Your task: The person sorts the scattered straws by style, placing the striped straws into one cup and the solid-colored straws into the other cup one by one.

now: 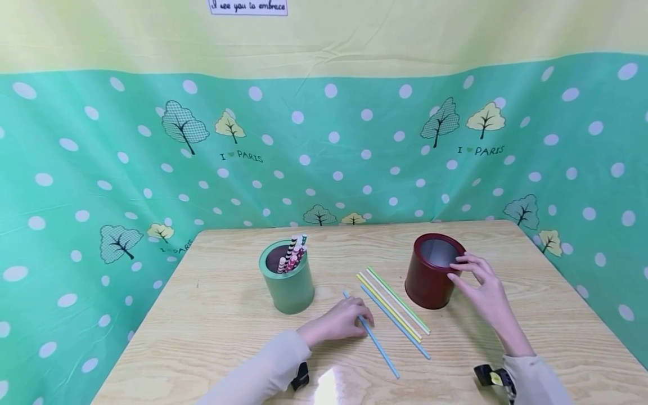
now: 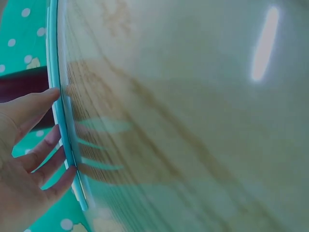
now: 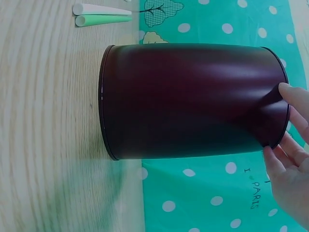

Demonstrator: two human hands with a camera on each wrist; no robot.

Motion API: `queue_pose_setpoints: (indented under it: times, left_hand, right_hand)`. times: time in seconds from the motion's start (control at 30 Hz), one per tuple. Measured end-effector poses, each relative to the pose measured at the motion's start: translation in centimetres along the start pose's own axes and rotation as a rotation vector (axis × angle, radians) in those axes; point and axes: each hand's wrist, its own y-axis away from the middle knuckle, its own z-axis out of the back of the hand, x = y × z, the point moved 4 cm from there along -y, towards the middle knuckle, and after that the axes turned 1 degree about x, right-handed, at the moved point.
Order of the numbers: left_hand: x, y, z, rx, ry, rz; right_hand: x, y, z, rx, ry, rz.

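Note:
A light blue straw (image 1: 383,353) (image 2: 53,48) lies on the wooden table (image 1: 228,337). My left hand (image 1: 349,320) (image 2: 34,145) is on it, and thumb and fingertips pinch it against the tabletop. Just to its right lie three more straws side by side: blue (image 1: 400,329), yellow (image 1: 387,306) and green (image 1: 400,301). A dark red cup (image 1: 427,284) (image 3: 188,101) stands upright and empty beyond them. My right hand (image 1: 481,284) (image 3: 289,164) holds it at the rim, with fingers curved round its right side.
A green cup (image 1: 291,289) stands left of centre and holds several patterned straws (image 1: 293,256). A green polka-dot cloth (image 1: 354,146) walls the table at the back and on both sides. Bare wood shows at the front left and far right.

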Motion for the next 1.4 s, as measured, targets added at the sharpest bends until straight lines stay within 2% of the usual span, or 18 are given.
queue_pose_setpoints:
  times: [0.03,0.17,0.2,0.27,0.4,0.57,0.9,1.4]
  left_hand:
    - [0.0,0.0,0.0,0.003,-0.006,-0.001]
    - [-0.1,-0.2,-0.1,0.016,-0.044,-0.011]
    - [-0.1,-0.3,-0.2,0.020,-0.057,-0.014]
    - [-0.2,-0.3,-0.2,0.031,-0.075,-0.015]
    - [-0.4,-0.4,-0.3,0.069,-0.106,-0.007]
    - [-0.7,-0.4,-0.4,0.110,-0.119,0.010]
    - [-0.6,-0.4,-0.4,0.125,-0.116,0.023]
    - [-0.6,-0.6,-0.2,0.172,-0.100,-0.028]
  right_hand:
    - [0.3,0.0,0.1,0.003,-0.001,0.000]
    - [2.6,0.0,0.7,0.044,-0.145,0.015]
    - [2.7,0.0,0.7,0.047,-0.151,0.016]
    - [2.6,0.0,0.7,0.053,-0.143,0.011]
    - [0.2,0.1,0.1,0.024,-0.014,-0.017]
    - [-0.9,0.1,-0.1,0.020,-0.011,-0.034]
    - [-0.8,0.2,-0.2,0.017,-0.001,-0.040]
    - [-0.7,0.2,-0.2,0.021,-0.017,-0.034]
